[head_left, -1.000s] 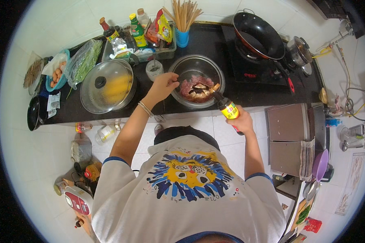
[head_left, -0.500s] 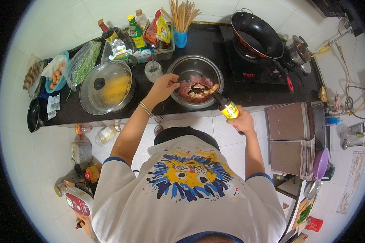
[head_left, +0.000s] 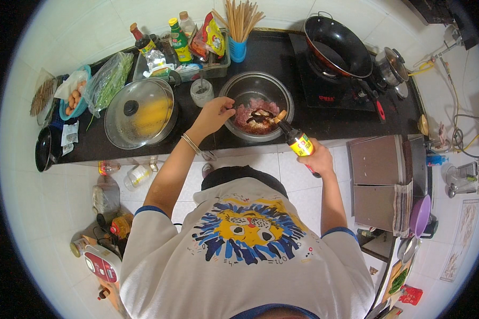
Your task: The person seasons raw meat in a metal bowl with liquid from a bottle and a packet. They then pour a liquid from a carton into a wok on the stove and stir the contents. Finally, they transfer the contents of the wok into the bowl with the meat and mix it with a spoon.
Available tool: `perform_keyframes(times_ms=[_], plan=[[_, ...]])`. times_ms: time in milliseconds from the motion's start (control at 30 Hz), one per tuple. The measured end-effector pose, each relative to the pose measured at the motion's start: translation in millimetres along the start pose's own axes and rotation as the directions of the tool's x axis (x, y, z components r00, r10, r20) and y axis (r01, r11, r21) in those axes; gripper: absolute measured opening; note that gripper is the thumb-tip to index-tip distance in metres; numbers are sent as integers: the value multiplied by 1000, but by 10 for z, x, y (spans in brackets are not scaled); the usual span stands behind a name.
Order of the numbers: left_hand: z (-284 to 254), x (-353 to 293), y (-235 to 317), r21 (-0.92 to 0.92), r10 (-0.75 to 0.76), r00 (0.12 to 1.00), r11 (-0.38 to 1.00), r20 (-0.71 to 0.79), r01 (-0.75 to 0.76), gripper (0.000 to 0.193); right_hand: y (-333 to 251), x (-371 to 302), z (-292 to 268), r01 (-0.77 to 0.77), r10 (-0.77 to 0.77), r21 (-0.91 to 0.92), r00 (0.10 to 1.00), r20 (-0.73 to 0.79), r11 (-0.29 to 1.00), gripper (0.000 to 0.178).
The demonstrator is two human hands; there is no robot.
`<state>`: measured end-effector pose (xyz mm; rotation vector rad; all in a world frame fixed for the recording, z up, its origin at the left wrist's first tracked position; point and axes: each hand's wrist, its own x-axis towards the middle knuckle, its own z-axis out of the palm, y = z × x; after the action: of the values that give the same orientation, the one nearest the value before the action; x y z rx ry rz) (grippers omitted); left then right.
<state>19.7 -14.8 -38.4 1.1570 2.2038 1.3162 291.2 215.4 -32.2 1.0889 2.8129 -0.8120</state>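
Note:
My right hand [head_left: 318, 158] is wrapped round a dark sauce bottle [head_left: 299, 142] with a yellow and red label. The bottle tilts, its orange-brown mouth over the right side of a metal bowl [head_left: 285, 90]. Inside the bowl lies pink minced meat [head_left: 245, 114], with a dark pool of sauce and some pale powder on top. My left hand [head_left: 218, 112] is at the bowl's left rim, fingers bent and fingertips close together. Whether they grip the rim or something small is hidden. A glass jar [head_left: 201, 93] with a spoon in it stands just left of the bowl.
Left on the black counter sits a glass-lidded pan [head_left: 138, 114] with yellow food. Behind are a tray of seasoning bottles [head_left: 181, 48] and a blue cup of chopsticks [head_left: 238, 50]. A wok [head_left: 338, 50] rests on the cooktop [head_left: 330, 95] at right, its handle pointing toward me.
Almost nothing differs. The bottle stays tilted over the bowl in my right hand, and my left hand keeps its place at the rim. The view has shifted very slightly.

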Motion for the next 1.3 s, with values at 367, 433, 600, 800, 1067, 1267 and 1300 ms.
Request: perform_keyframes(times_ms=[367, 433, 600, 800, 1067, 1267, 1300], plan=[[1, -7, -9, -16, 1, 1000, 1000, 5, -1, 29, 6, -15, 10, -7, 8, -23, 1000, 15, 1000, 62], [3, -9, 1, -26, 8, 1000, 1000, -3, -9, 29, 16, -19, 18, -7, 7, -16, 1000, 9, 1000, 62], [5, -9, -6, -6, 14, 1000, 1000, 6, -14, 29, 21, -26, 21, -19, 19, -16, 1000, 12, 1000, 62], [5, -8, -12, -27, 11, 1000, 1000, 17, -11, 28, 19, -32, 17, -25, 25, -18, 1000, 12, 1000, 63], [-34, 32, 46, 13, 37, 999, 999, 14, -37, 29, 8, -15, 33, -36, 35, 31, 999, 10, 999, 62], [-164, 209, 266, 2, 127, 991, 992, 34, -127, 32, -56, 52, 119, 88, -81, 384, 996, -34, 919, 55], [-182, 262, 297, -16, 138, 990, 990, 41, -138, 33, -120, 67, 115, 117, -109, 459, 993, -44, 881, 53]])
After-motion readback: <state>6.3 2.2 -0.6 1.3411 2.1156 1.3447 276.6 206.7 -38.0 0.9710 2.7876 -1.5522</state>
